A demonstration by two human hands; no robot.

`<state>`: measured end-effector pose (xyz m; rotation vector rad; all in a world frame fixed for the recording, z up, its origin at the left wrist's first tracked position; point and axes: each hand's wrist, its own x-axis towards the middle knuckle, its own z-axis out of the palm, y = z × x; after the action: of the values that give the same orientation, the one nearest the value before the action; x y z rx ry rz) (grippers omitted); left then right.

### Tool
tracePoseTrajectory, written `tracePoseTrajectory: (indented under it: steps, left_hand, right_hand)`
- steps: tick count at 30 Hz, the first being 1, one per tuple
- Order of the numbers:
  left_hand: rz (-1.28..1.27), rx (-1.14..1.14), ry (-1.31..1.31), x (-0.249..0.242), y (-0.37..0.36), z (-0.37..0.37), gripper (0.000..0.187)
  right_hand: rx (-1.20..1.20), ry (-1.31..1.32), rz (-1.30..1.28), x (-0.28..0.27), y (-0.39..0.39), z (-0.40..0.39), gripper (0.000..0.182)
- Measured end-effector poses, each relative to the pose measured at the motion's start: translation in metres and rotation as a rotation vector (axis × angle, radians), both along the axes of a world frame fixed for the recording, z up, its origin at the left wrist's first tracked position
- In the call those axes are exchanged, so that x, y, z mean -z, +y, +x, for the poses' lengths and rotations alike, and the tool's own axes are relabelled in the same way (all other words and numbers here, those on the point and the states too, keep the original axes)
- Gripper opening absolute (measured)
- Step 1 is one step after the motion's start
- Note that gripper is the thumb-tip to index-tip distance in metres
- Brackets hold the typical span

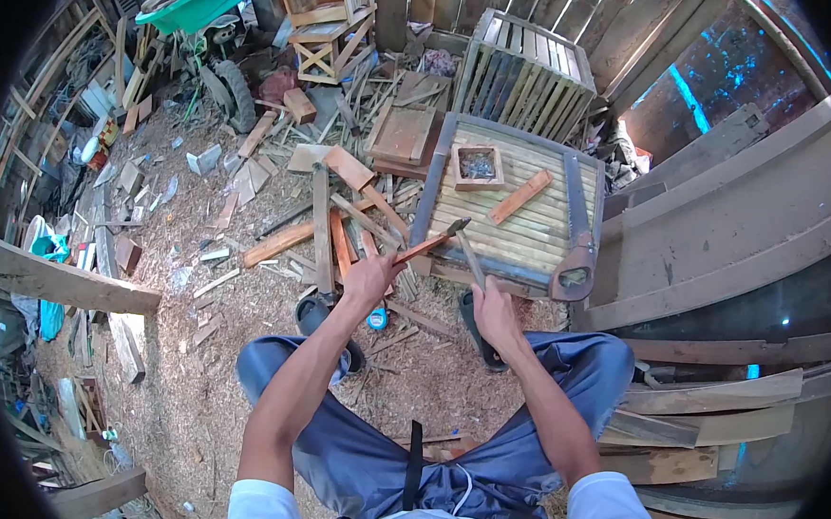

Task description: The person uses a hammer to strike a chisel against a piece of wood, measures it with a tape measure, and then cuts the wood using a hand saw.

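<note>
My left hand [371,274] is closed on the orange-red handle of a hammer-like tool [424,246], whose dark head points up and right. My right hand [496,310] is wrapped round a thin greyish wooden stick [471,259]. The stick's upper end meets or lies very near the tool's head, over the front part of a slatted wooden crate top [522,230]. On that top are a small square wooden box [477,167] with small dark bits inside, a short wooden block [520,197] and a handsaw [576,241] along the right edge.
Wood pieces [288,242] lie scattered on the sawdust-covered ground, with a blue tape measure [378,318] between my feet. A slatted crate [525,76] stands behind the work surface. Stacked boards [710,420] lie at the right, and a beam [62,276] juts in from the left.
</note>
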<state>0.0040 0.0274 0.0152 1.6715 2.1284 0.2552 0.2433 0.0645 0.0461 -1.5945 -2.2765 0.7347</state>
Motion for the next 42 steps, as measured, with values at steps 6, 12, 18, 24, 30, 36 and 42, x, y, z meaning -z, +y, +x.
tracePoseTrajectory:
  steps: [6,12,18,24,30,36,42]
  left_hand:
    - [0.017,-0.017,0.032,0.008,0.0,0.001,0.034]
    - [0.005,-0.004,0.034,0.009,0.001,0.002,0.033]
    - [0.026,0.001,0.019,0.013,0.0,0.0,0.034]
    - [0.019,0.01,0.006,0.012,0.001,-0.002,0.034]
    - [0.003,-0.029,0.015,0.007,-0.001,0.001,0.032]
    - [0.009,-0.011,-0.004,0.007,0.0,-0.002,0.035]
    - [0.037,-0.02,-0.005,0.001,0.0,0.001,0.04]
  right_hand:
    - [0.082,0.207,0.011,-0.048,0.0,0.0,0.028]
    - [0.069,0.11,-0.107,-0.024,0.0,-0.006,0.027]
    - [0.053,0.185,-0.045,-0.03,0.007,0.0,0.032]
    - [0.086,0.181,-0.154,-0.039,-0.009,-0.017,0.032]
    - [-0.03,0.056,-0.077,-0.043,-0.006,-0.017,0.033]
    - [0.059,0.2,-0.06,-0.025,-0.008,-0.016,0.037]
    - [-0.023,0.019,-0.179,-0.032,-0.007,-0.02,0.033]
